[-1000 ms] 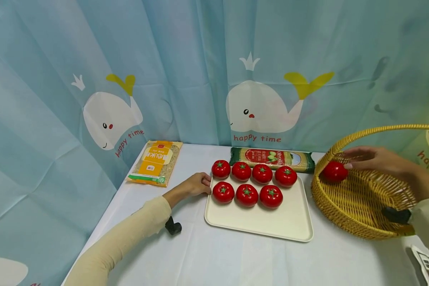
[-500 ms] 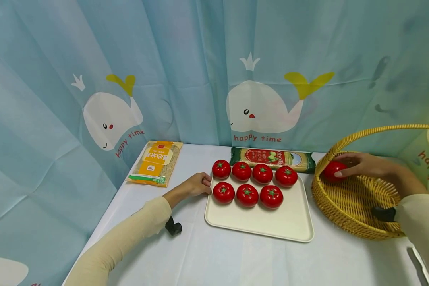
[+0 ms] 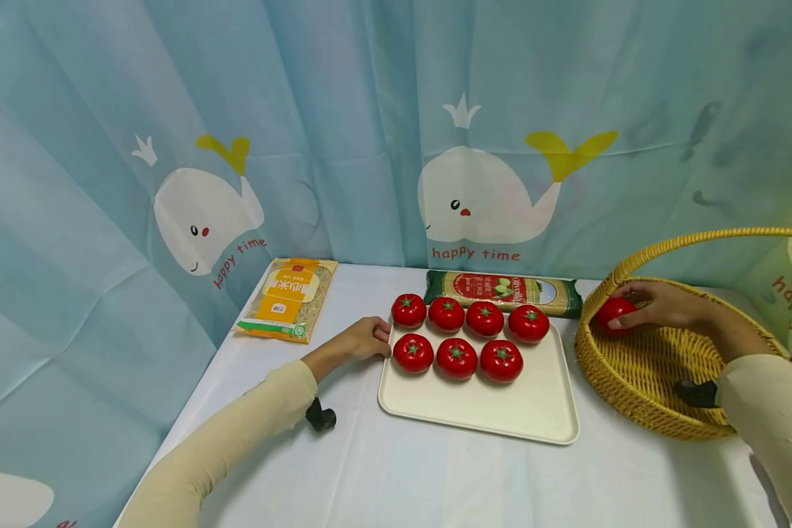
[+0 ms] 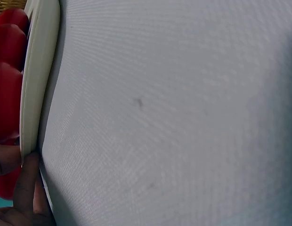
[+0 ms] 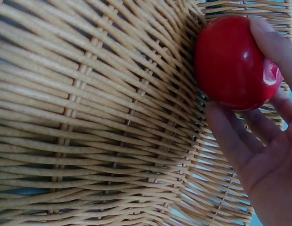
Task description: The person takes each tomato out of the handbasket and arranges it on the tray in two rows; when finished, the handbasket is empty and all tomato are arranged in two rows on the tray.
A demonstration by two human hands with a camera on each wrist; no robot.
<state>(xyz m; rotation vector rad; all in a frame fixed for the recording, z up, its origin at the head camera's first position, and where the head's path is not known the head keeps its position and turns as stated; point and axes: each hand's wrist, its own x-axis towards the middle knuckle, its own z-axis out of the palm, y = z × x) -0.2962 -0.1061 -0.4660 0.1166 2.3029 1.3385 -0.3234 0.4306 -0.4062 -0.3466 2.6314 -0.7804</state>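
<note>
Inside the wicker basket (image 3: 640, 396), my right hand (image 3: 666, 304) holds a red tomato (image 3: 612, 315) against the left wall. The right wrist view shows thumb and fingers curled round this tomato (image 5: 235, 63). My left hand (image 3: 361, 339) pinches the left rim of a cream tray (image 3: 475, 414); in the left wrist view, thumb and fingers sit on either side of the tray's edge (image 4: 37, 84). Several tomatoes stand on the tray in two rows, such as a front-row tomato (image 3: 457, 358), stems up.
Behind the tray lies a green and red pasta pack (image 3: 501, 290). An orange-labelled grain bag (image 3: 289, 299) lies at the back left. The basket's tall handle (image 3: 713, 236) arches over the right side. A patterned curtain (image 3: 383, 147) hangs behind the table.
My right hand has reached a little further left and its fingers have closed round the tomato in the basket. The left hand and tray have stayed put.
</note>
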